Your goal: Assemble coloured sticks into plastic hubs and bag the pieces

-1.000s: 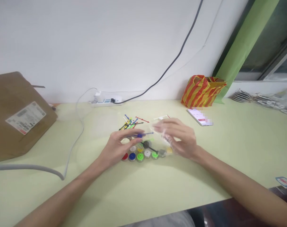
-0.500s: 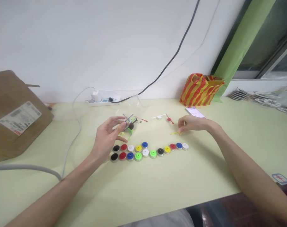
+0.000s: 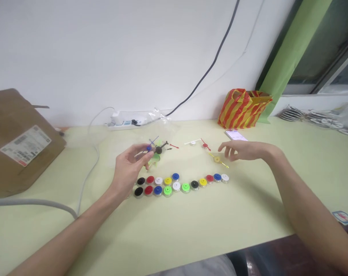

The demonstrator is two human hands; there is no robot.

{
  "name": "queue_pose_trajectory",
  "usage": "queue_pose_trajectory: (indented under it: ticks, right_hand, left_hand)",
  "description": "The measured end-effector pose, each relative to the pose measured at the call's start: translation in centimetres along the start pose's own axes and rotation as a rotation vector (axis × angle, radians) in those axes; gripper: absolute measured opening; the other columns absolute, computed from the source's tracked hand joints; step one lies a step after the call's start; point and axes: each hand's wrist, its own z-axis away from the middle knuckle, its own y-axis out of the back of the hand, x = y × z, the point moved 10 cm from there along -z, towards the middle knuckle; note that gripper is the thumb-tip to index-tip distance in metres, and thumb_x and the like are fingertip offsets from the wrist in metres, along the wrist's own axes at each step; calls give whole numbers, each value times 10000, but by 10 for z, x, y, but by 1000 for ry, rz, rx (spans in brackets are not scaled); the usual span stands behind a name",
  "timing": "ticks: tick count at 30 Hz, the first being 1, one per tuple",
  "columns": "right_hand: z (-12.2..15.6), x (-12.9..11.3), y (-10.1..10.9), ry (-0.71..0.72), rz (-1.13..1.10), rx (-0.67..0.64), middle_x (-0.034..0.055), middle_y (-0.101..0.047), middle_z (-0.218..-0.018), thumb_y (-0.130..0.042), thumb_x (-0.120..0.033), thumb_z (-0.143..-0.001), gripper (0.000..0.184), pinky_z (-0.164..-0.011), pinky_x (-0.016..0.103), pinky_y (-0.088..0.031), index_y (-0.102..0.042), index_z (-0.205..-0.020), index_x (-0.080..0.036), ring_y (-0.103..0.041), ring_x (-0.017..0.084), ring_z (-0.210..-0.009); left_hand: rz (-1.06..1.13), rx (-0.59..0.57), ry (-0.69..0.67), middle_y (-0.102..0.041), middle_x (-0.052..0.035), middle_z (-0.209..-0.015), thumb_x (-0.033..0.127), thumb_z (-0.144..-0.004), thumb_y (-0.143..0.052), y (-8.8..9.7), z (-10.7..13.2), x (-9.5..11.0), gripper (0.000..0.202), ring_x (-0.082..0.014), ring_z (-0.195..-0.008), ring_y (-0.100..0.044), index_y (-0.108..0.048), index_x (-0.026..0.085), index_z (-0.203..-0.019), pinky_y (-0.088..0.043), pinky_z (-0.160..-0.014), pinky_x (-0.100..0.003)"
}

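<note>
My left hand [image 3: 130, 159] is closed on a small bunch of clock-hand pieces, thin pointers on round hubs. A blue clock-hand piece [image 3: 149, 148] and a black one [image 3: 159, 150] show at its fingertips; green parts below are partly hidden by the fingers. At the right, my right hand [image 3: 238, 149] hovers with fingers apart, holding nothing, just beside a yellow clock-hand piece [image 3: 216, 159] on the table. Beyond that lie a red clock-hand piece [image 3: 205, 145] and a white one [image 3: 193, 143]. In front, several coloured round knobs [image 3: 176, 186] on clear bases stand in two rows.
A cardboard box [image 3: 21, 142] stands at the left, near a grey cable [image 3: 36, 203]. Along the wall are a power strip [image 3: 124, 124] and clear plastic. A striped bag [image 3: 242, 109], a phone [image 3: 235, 135] and stacked discs [image 3: 320, 119] sit at the right.
My right hand has let go of the yellow clock-hand piece and drawn slightly up and right, fingers spread. The pieces in my left hand have turned a little, showing the blue hub.
</note>
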Motion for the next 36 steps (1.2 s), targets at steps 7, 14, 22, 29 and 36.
queue_pose_trajectory:
  ticks: [7,14,22,29,36]
  right_hand:
    - [-17,-28,-30,13,117,-3,42,-666,-863,-681,-268,-748,139,-520,303,-399,-563,-818,-245,-600,202,-664]
    - [-5,-77,-15,250,-159,39,19,-664,-796,-529,-218,-875,45,-649,311,-480,-518,-913,-239,-632,191,-712]
    - [0,-90,-3,264,-129,196,20,-673,-842,-476,-194,-933,91,-663,299,-480,-549,-970,-235,-631,172,-731]
    - [10,-145,-36,431,-17,173,47,-673,-953,-493,-264,-999,163,-715,297,-468,-634,-1064,-214,-621,176,-831]
    - [15,-173,-66,550,103,102,97,-646,-1137,-552,-298,-1011,233,-833,338,-485,-659,-1195,-204,-617,229,-1019]
  left_hand:
    - [-63,37,-14,-742,-69,-1051,451,-722,-851,4,1,4,375,-228,-849,-698,-740,208,-985,-544,-578,-289]
    - [-99,3,-26,-758,-52,-948,443,-714,-868,2,3,8,317,-264,-986,-713,-743,207,-885,-588,-922,-393]
    - [-14,-155,-13,-725,-74,-1105,427,-779,-822,-17,6,8,350,-210,-860,-718,-731,203,-1032,-622,-809,-361]
    - [19,-101,-4,-695,-83,-1138,409,-771,-830,-9,0,3,371,-228,-933,-699,-721,181,-1042,-611,-693,-297]
    - [9,-136,22,-691,-74,-1097,411,-783,-821,-13,2,-2,360,-211,-893,-692,-709,178,-1034,-572,-681,-291]
